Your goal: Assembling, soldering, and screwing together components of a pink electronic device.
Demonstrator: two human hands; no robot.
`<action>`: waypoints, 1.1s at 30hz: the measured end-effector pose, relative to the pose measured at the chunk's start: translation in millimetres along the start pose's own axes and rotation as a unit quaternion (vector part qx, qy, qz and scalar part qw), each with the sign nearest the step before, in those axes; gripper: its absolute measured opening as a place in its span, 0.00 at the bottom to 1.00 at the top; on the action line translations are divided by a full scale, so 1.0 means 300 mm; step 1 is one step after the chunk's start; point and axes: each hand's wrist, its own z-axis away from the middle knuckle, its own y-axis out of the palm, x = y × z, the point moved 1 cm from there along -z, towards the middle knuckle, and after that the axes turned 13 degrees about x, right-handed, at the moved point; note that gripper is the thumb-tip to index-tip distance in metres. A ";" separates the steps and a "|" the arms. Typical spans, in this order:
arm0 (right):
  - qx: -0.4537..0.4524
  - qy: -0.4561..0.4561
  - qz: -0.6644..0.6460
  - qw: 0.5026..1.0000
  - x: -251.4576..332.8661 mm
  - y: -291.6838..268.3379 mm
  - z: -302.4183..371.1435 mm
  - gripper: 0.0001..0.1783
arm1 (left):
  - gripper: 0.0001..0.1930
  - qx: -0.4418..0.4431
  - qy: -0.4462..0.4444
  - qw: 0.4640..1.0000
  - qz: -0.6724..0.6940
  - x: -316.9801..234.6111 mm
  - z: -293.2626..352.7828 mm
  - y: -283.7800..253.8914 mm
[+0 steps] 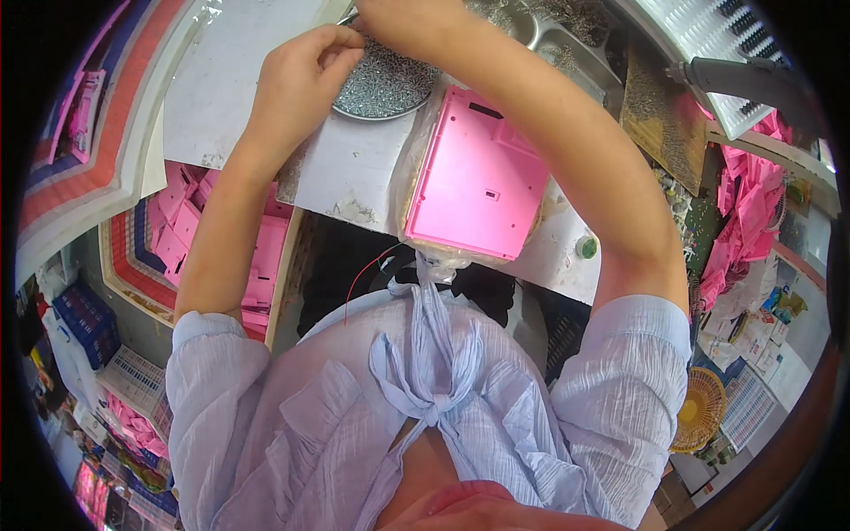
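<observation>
A round metal plate (381,116) full of small silvery screws (387,81) lies at the far side of the table. At the plate's left edge is my left hand (305,78), its fingers curled in toward the thumb; whatever they hold is too small or hidden to name. My right hand (407,25) reaches across over the plate's far part, close to my left fingertips. Its fingers are mostly hidden at the top edge of the picture. Nearer to me, a pink plastic panel (474,181) with small slots rests on a plastic-wrapped pad (407,181), touched by neither hand.
Metal trays (580,75) of small parts stand beyond my right forearm. A dark tool arm (739,78) juts in at the far right. Pink parts fill a lined box (142,283) on the left, and more pink pieces (744,221) pile up on the right. A small green-topped jar (586,247) stands nearby.
</observation>
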 end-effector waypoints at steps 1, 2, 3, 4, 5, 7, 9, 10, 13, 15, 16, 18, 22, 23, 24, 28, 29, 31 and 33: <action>-0.003 -0.002 0.004 1.000 -0.010 0.002 0.001 0.12 | 0.07 0.024 -0.018 0.998 0.062 -0.005 0.007 0.010; -0.006 -0.002 0.008 1.000 -0.021 0.004 0.006 0.12 | 0.07 0.050 -0.036 0.990 0.124 -0.013 0.013 0.020; -0.039 0.011 -0.005 0.999 -0.027 -0.008 0.022 0.13 | 0.07 0.077 -0.046 0.981 0.172 -0.034 0.024 0.029; -0.071 0.024 -0.017 0.997 -0.033 -0.026 0.053 0.13 | 0.07 0.103 -0.055 0.968 0.220 -0.061 0.036 0.046; -0.103 0.038 -0.030 0.994 -0.042 -0.047 0.092 0.13 | 0.06 0.131 -0.065 0.952 0.268 -0.087 0.042 0.065; -0.098 0.066 -0.077 0.990 -0.071 -0.118 0.201 0.12 | 0.06 0.151 -0.057 0.952 0.262 -0.126 0.053 0.093; -0.138 -0.004 -0.228 0.964 -0.113 -0.158 0.383 0.08 | 0.06 0.144 -0.001 0.951 0.272 -0.125 0.054 0.130; -0.125 0.031 -0.262 0.957 -0.118 -0.170 0.478 0.08 | 0.06 0.148 -0.015 0.954 0.261 -0.129 0.053 0.141; -0.101 0.118 -0.381 0.911 -0.157 -0.119 0.700 0.07 | 0.08 0.168 -0.035 0.959 0.223 -0.156 0.041 0.170; -0.077 0.149 -0.419 0.892 -0.166 -0.096 0.760 0.07 | 0.09 0.182 -0.034 0.964 0.191 -0.174 0.028 0.179; -0.057 0.156 -0.415 0.895 -0.162 -0.094 0.774 0.07 | 0.10 0.181 -0.035 0.968 0.168 -0.180 0.022 0.180; -0.026 0.160 -0.401 0.902 -0.162 -0.089 0.787 0.08 | 0.11 0.177 -0.038 0.976 0.118 -0.187 0.010 0.165; 0.014 0.142 -0.357 0.923 -0.177 -0.103 0.762 0.08 | 0.13 0.254 -0.081 0.957 0.110 -0.188 -0.032 0.141; 0.023 0.135 -0.343 0.929 -0.180 -0.114 0.752 0.08 | 0.13 0.257 -0.081 0.957 0.106 -0.189 -0.033 0.139; 0.035 0.132 -0.342 0.930 -0.183 -0.119 0.747 0.07 | 0.13 0.262 -0.082 0.956 0.102 -0.191 -0.036 0.141; 0.095 0.120 -0.379 0.913 -0.214 -0.138 0.712 0.08 | 0.11 0.294 -0.064 0.951 0.063 -0.182 -0.039 0.134; 0.113 0.117 -0.399 0.903 -0.227 -0.143 0.693 0.08 | 0.11 0.261 -0.058 0.961 0.070 -0.183 -0.039 0.113; 0.067 0.112 -0.333 0.934 -0.250 -0.169 0.641 0.10 | 0.10 0.197 -0.040 0.976 0.083 -0.183 -0.050 0.062; 0.023 0.082 -0.279 0.956 -0.227 -0.197 0.541 0.10 | 0.10 0.086 0.024 0.976 -0.198 -0.097 -0.053 0.011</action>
